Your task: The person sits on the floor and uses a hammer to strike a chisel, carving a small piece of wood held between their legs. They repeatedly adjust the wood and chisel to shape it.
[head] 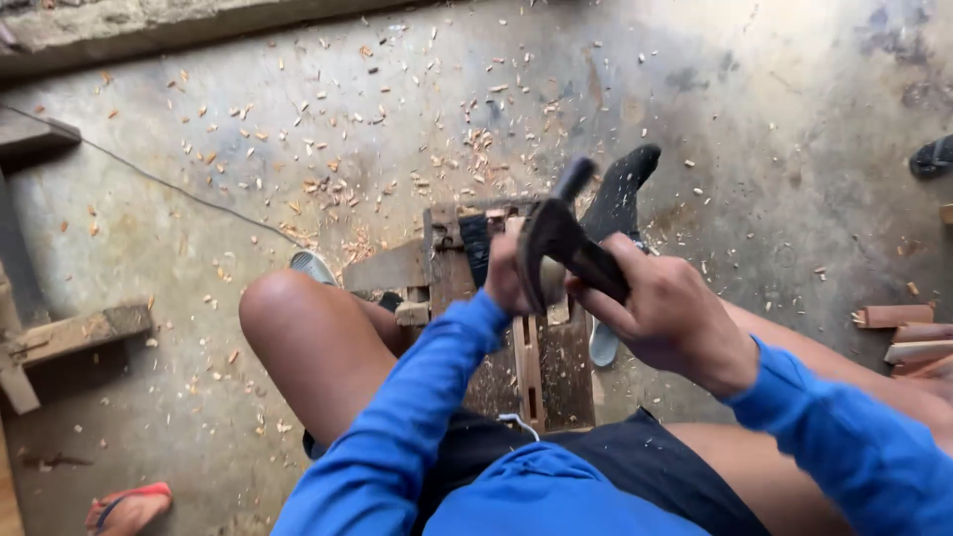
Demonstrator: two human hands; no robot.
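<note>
I sit astride a low wooden bench, knees spread, blue sleeves reaching forward. My right hand is wrapped tight around the dark handle of an adze, whose curved head hangs tilted over the front of the bench. My left hand is curled around a small pale piece of wood, pinning it upright on the bench just under the blade. The blade sits right beside the wood; whether it touches is hard to tell, since the head hides the spot.

Wood chips lie thick across the concrete floor, densest just ahead of the bench. A thin cord runs over the floor to my left. A few reddish cut blocks are stacked at the right edge. A red sandal lies near the lower left corner, and a rough plank sits on the left.
</note>
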